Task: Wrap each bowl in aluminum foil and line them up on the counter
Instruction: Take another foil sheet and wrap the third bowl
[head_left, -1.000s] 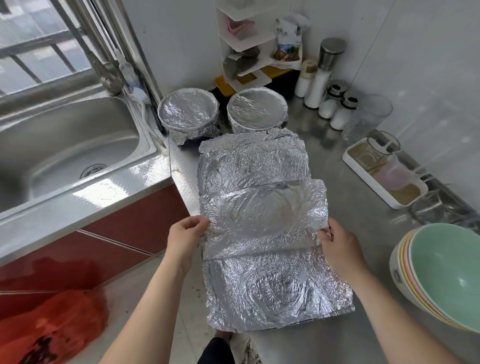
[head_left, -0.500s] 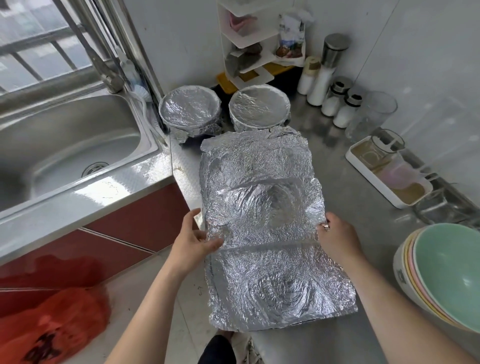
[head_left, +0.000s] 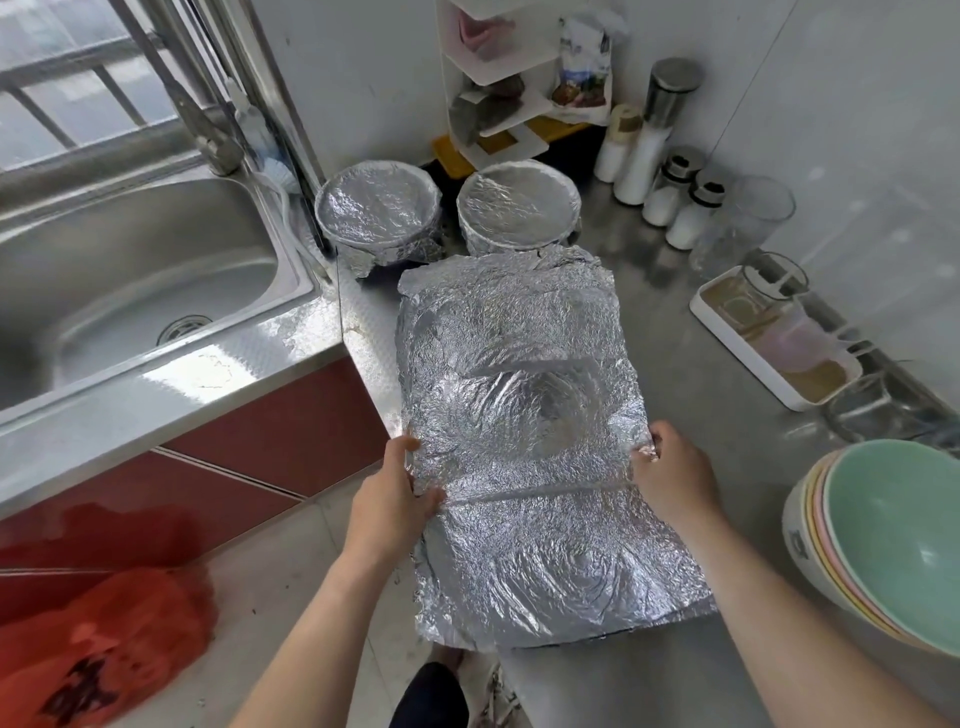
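Holding a crinkled foil sheet (head_left: 519, 415) by both side edges, low over the steel counter (head_left: 675, 332). Pinched the left edge with the left hand (head_left: 389, 499), thumb curled on top. Gripped the right edge with the right hand (head_left: 670, 478), fingers curled round it. Overlapped a second foil sheet (head_left: 561, 577) lying flat near the front edge. Saw two foil-wrapped bowls (head_left: 379, 213) side by side at the back, beside the sink (head_left: 130, 291), plus unwrapped stacked bowls (head_left: 883, 545) far right.
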